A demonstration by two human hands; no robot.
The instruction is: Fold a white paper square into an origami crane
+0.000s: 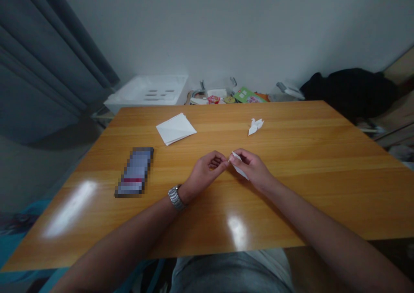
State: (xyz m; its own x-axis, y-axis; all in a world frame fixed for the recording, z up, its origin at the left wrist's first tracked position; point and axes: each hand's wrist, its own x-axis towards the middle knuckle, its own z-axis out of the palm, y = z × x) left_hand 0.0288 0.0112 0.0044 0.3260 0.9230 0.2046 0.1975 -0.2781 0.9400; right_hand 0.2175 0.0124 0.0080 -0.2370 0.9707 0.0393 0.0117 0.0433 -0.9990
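Both my hands meet over the middle of a wooden table (pixel 291 198). My left hand (pixel 205 170), with a metal watch on its wrist, is curled and pinches the tip of a small folded white paper (pixel 238 166). My right hand (pixel 254 168) is closed around the same paper, which pokes out above and below its fingers. A finished white paper crane (pixel 255 126) lies farther back on the table, apart from both hands.
A stack of white square paper sheets (pixel 176 129) lies at the back left of the table. A phone (pixel 135 171) lies to the left of my hands. Behind the table are a white bin (pixel 147 92), small clutter and a dark cloth heap (pixel 349 90). A grey curtain hangs at left.
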